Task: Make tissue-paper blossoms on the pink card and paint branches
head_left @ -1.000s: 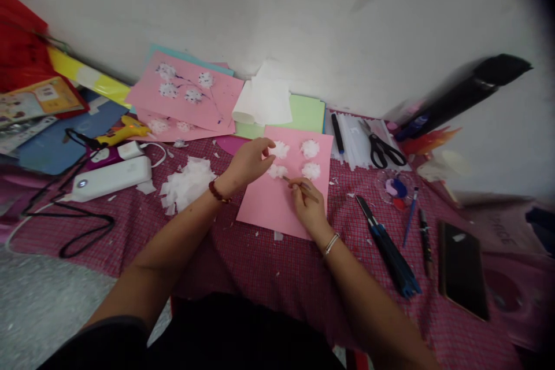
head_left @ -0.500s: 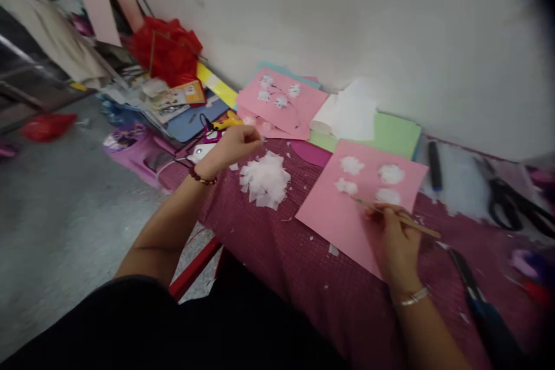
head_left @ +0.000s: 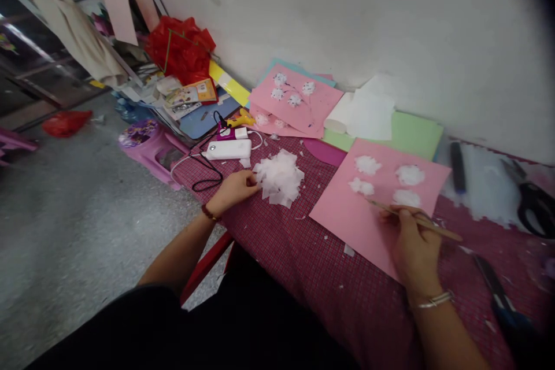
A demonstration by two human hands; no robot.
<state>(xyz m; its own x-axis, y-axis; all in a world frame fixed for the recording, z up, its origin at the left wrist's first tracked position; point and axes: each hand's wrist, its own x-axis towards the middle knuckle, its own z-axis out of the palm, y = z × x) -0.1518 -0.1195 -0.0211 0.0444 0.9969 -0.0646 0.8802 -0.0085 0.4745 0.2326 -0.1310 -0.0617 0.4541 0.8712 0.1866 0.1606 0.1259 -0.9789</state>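
At the left edge of a pile of thin white paper squares point(head_left: 281, 176), my left hand point(head_left: 236, 189) has its thumb and fingers closed on the edge of a square. My right hand point(head_left: 416, 248) grips a thin wooden stick point(head_left: 437, 230) like a pen, its narrow tip pointing left. Beneath that hand lies a pink paper sheet point(head_left: 342, 217) bearing several white paper tufts point(head_left: 367, 165). The stick's tip is just below the lower left tuft point(head_left: 362, 186). Whether the tip touches the sheet, I cannot tell.
A white power bank point(head_left: 229, 149) with cables lies left of the pile. Behind are a pink sheet with dotted white flowers point(head_left: 299, 98) and green paper point(head_left: 411, 133). At right lie black scissors point(head_left: 535, 202) and a dark-handled knife point(head_left: 457, 167). A pink stool point(head_left: 150, 153) stands at left.
My left hand has come down toward me from above and left of the pile to the pile's edge, uncovering the power bank. My right hand keeps the stick near the same tuft.
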